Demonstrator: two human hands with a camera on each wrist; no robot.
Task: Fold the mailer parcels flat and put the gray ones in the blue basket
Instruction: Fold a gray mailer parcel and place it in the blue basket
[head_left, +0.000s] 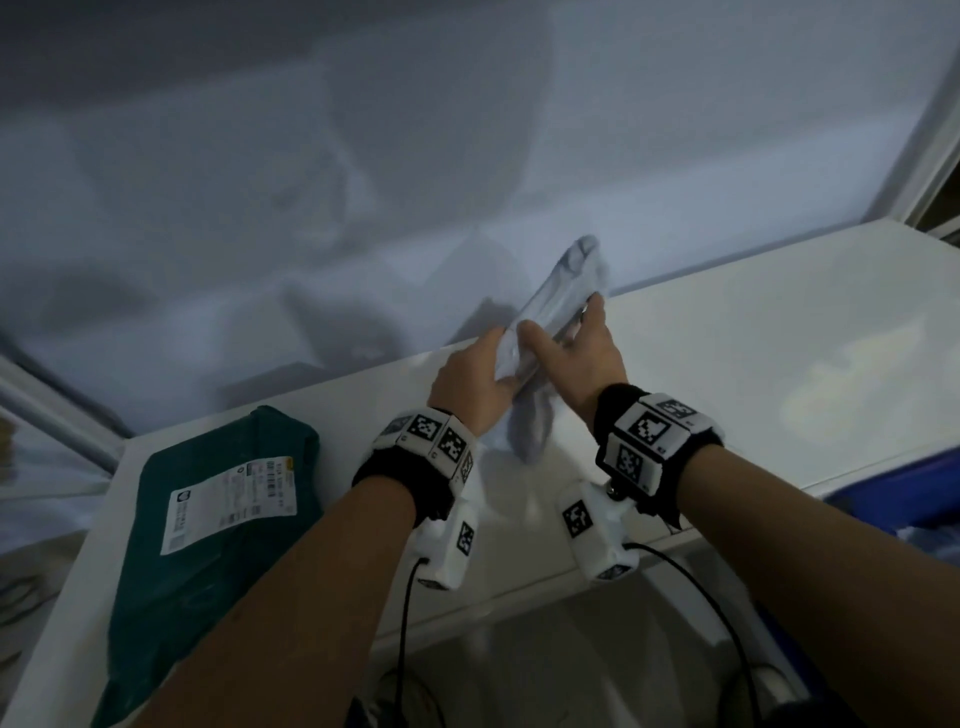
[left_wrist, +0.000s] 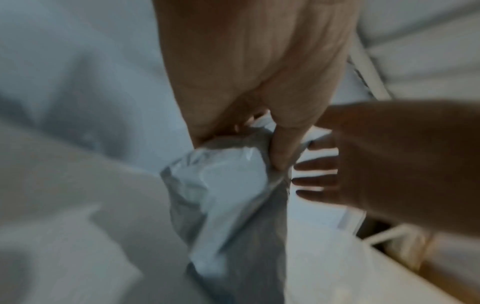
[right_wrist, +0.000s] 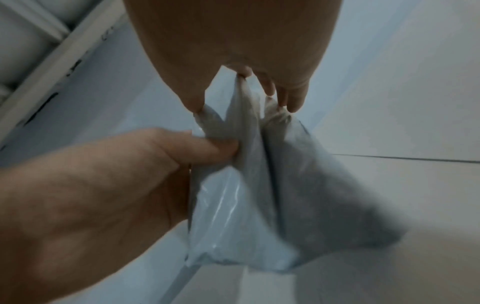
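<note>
A crumpled gray mailer (head_left: 540, 317) hangs above the white table (head_left: 753, 364), tilted up toward the back wall, and both hands hold it. My left hand (head_left: 506, 364) grips its lower middle, thumb pressed into the plastic. My right hand (head_left: 561, 322) pinches the bunched plastic higher up between thumb and fingers. The left wrist view shows the mailer (left_wrist: 228, 195) under my left hand (left_wrist: 257, 146), with the right hand's fingers (left_wrist: 317, 181) beside it. In the right wrist view my right hand (right_wrist: 242, 102) holds the mailer (right_wrist: 246, 195) from above. The blue basket (head_left: 893, 483) sits at the table's right.
A dark green mailer (head_left: 218, 519) with a white shipping label lies flat at the table's left end. A pale wall rises right behind the table. Cables hang from the wrist cameras below the table's front edge.
</note>
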